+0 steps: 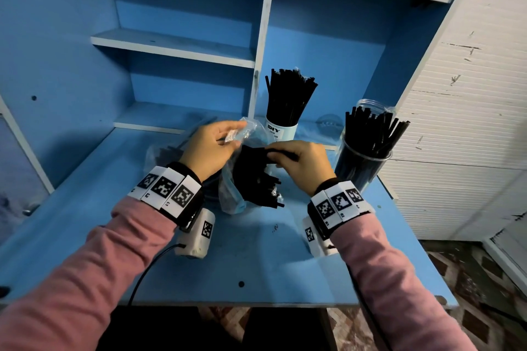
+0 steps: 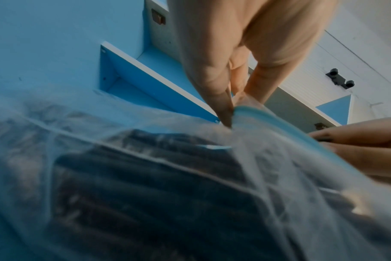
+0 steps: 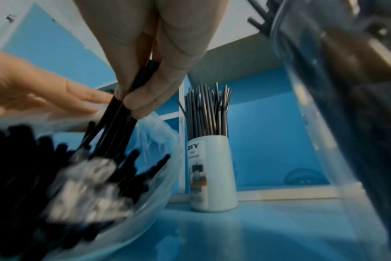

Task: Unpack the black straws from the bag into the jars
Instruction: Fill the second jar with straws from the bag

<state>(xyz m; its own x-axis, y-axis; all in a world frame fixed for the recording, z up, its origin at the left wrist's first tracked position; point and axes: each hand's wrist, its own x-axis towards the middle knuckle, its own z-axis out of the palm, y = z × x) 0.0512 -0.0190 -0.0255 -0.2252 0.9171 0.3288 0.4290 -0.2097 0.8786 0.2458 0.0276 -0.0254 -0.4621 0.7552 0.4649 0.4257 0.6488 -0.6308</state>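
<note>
Head view, hands: at frame centre, the left hand [image 1: 209,148] pinches the crumpled mouth of a clear plastic bag [image 1: 231,196] between thumb and fingers; the right hand [image 1: 299,164] curls its fingers round a bunch of black straws [image 1: 256,177] at the bag's opening.
Head view, jars: a white jar [image 1: 281,131] printed "DIY" stands just above the hands, packed with upright straws; a clear jar [image 1: 362,168], also holding straws, stands at centre right on the blue desk [image 1: 256,259].
Head view, wrists: pink sleeves end in bands of black-and-white coded tags.
Left wrist view: at top centre, fingertips [image 2: 223,113] press together on the bag's blue-edged rim [image 2: 268,120]; dark straws show blurred through the plastic across the lower frame.
Right wrist view, grip: at upper left, thumb and fingers clamp a handful of straws [image 3: 123,114] rising from the bag; the left hand's fingers [image 3: 78,95] lie straight at left.
Right wrist view, label: the white jar, at centre, reads "DIY"; the smaller print is unreadable. The clear jar fills the right edge.
</note>
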